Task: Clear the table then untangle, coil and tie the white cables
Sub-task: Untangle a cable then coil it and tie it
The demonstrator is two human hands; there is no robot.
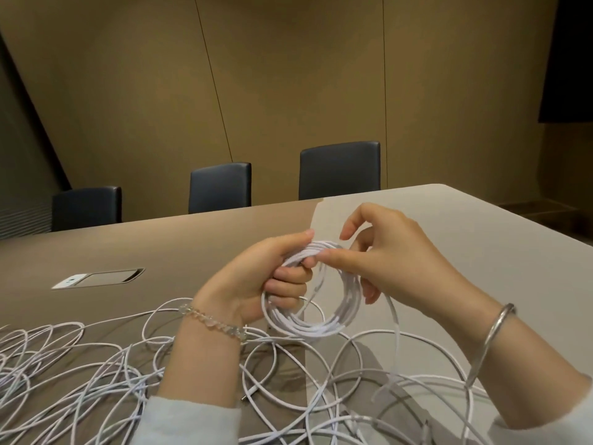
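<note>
A coil of white cable (316, 324) hangs upright above the table between my hands. My left hand (272, 277) grips its upper left part, fingers curled round the bundled turns. My right hand (385, 252) reaches in from the right, its thumb and fingers curled round the coil's top and right side; a flat white strand (396, 326) trails down from it. A large tangle of loose white cables (112, 374) lies spread over the near part of the table.
The beige table (192, 239) has a recessed power panel (99, 277) at the left. Three dark chairs (340, 170) stand along its far edge against a tan wall. The table's right corner (449, 191) drops off to the floor.
</note>
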